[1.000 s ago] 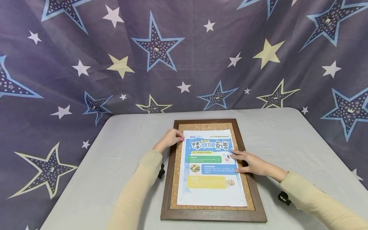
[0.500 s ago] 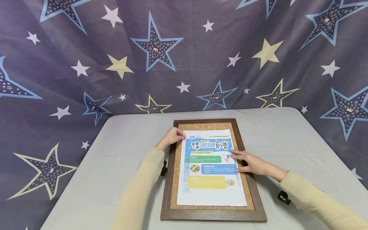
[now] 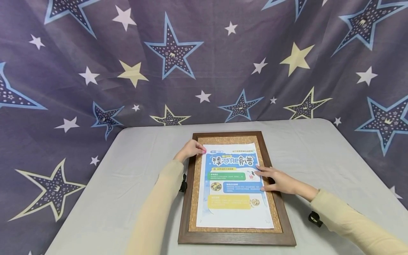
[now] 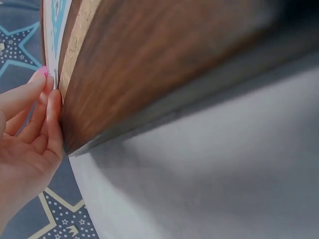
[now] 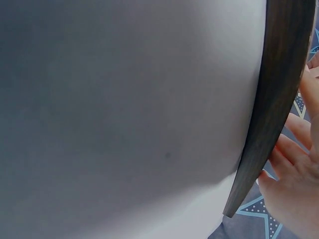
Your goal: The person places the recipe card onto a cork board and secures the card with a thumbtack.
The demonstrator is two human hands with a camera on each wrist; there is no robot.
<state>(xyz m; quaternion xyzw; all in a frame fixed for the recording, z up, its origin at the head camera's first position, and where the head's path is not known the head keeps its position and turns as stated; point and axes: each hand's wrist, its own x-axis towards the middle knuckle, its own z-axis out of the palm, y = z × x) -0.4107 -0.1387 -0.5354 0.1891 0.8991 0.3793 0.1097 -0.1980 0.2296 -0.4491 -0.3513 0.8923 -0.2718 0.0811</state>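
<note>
A printed sheet (image 3: pixel 234 217) with blue, green and yellow panels lies on a cork board (image 3: pixel 227 140) in a dark brown wooden frame (image 3: pixel 237 238). My left hand (image 3: pixel 190 148) pinches a pink push pin (image 4: pixel 45 71) at the sheet's upper left corner. In the left wrist view its thin needle points at the paper, and other fingers rest against the frame's side. Across the board, my right hand (image 3: pixel 279 180) reaches over the frame, its extended fingertips resting on the sheet's right edge. The right wrist view shows that hand partly behind the frame.
The board lies on a table with a pale grey cloth (image 3: pixel 149 148). Behind and beside the table hangs a purple-grey curtain (image 3: pixel 223 53) with printed stars. A black wrist device (image 3: pixel 315 219) sits under the right sleeve.
My left hand has shifted slightly right and up with the push pin, closer over the sheet's corner. The right hand and the board have stayed in place.
</note>
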